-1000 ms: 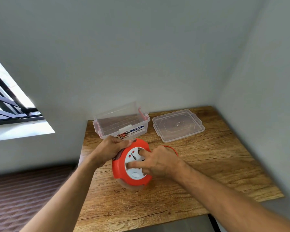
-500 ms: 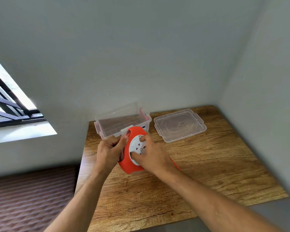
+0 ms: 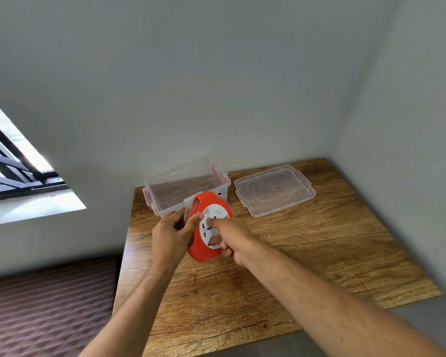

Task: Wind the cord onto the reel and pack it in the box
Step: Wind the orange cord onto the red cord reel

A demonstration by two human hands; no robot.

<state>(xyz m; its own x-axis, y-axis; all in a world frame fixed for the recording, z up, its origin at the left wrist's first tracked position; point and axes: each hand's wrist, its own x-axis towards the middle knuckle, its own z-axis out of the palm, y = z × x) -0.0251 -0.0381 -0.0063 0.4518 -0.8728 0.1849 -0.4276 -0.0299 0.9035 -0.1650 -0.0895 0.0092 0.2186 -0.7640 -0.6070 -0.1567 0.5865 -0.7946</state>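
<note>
The red cord reel (image 3: 208, 202) with a white socket face is tilted on edge, lifted off the wooden table (image 3: 307, 253) just in front of the clear plastic box (image 3: 186, 186). My left hand (image 3: 171, 237) grips the reel's left rim, thumb over the edge. On the white face lies my right hand (image 3: 232, 234), fingers curled around the reel's lower right side. Red cord windings show between the reel's flanges near my left thumb. No loose cord is visible.
The box's clear lid (image 3: 274, 193) lies flat to the right of the box. Grey walls close the table at the back and right. A window (image 3: 16, 171) is at the left, and striped flooring (image 3: 49, 305) lies below the table's left edge.
Both hands raised the reel from lying flat on the table to tilted on edge and moved it toward the box. The loose red cord seen beside my right hand is out of sight.
</note>
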